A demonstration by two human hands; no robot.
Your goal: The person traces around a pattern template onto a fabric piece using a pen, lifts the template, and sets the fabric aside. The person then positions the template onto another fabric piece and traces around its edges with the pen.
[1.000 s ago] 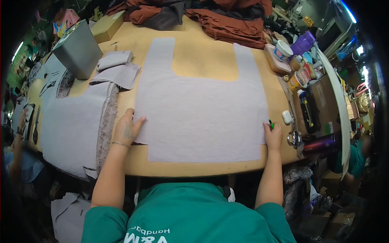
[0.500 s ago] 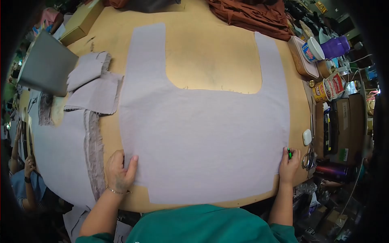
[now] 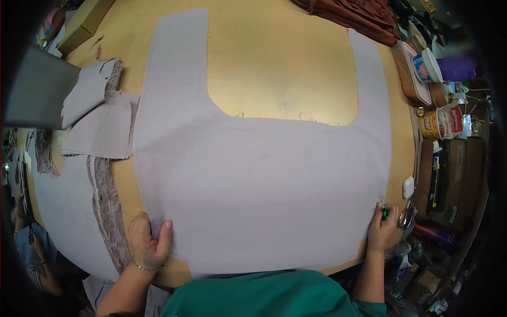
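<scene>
A pale lilac-grey cloth panel (image 3: 280, 185) lies flat before me, with a deep rounded cut-out between two long straps. My left hand (image 3: 149, 244) is closed at its lower left edge, thumb on top of the cloth and the other fingers curled, partly hidden. At the lower right edge, my right hand (image 3: 381, 228) has its fingers pinched together by the cloth. A small green-and-black tool (image 3: 384, 212) shows between those fingers; most of it is hidden, so I cannot tell its kind.
Stacked cloth pieces (image 3: 100, 124) with frayed edges lie left, beside a grey box-like object (image 3: 39, 90). On the right are scissors (image 3: 406, 215), a white case (image 3: 408, 187), a food container (image 3: 412, 74) and cardboard boxes (image 3: 458, 174). Brown cloth (image 3: 359, 18) lies behind. Another person's arm (image 3: 42, 259) shows far left.
My view has shifted closer, so the panel looks larger and both hands appear lower in view. Each hand stays at its side of the panel. The cloth's shape is much the same.
</scene>
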